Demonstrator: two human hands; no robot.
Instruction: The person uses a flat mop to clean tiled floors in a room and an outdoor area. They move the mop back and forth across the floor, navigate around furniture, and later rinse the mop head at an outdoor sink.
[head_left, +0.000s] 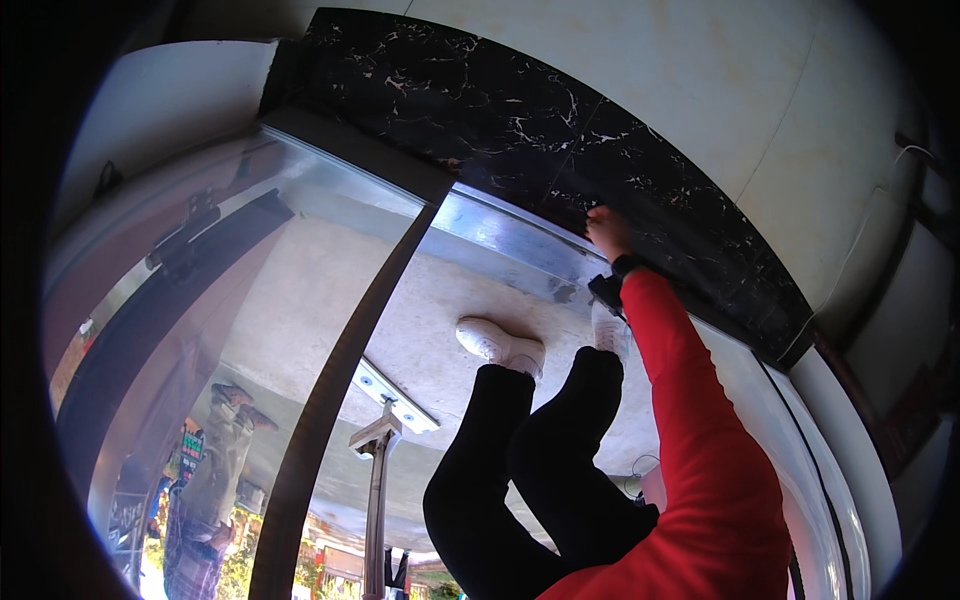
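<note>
My right hand (607, 231) reaches forward, low over a black marble-patterned threshold (525, 135) with pale veins. Its fingers look curled near the threshold's near edge, and whether they hold anything is too blurred to tell. Around that wrist is a black band (626, 265), and a small black device (606, 291) sits just beside it. A shiny metal strip (510, 229) runs along the threshold, left of the hand. My left hand is out of view.
Left of my legs stands the dark edge (345, 360) of a glass door. Near it, a metal post (377, 495) and a white plate with screws (397, 397) show. My white shoe (499, 345) rests on the concrete floor. Through the glass, another person (217, 465) stands.
</note>
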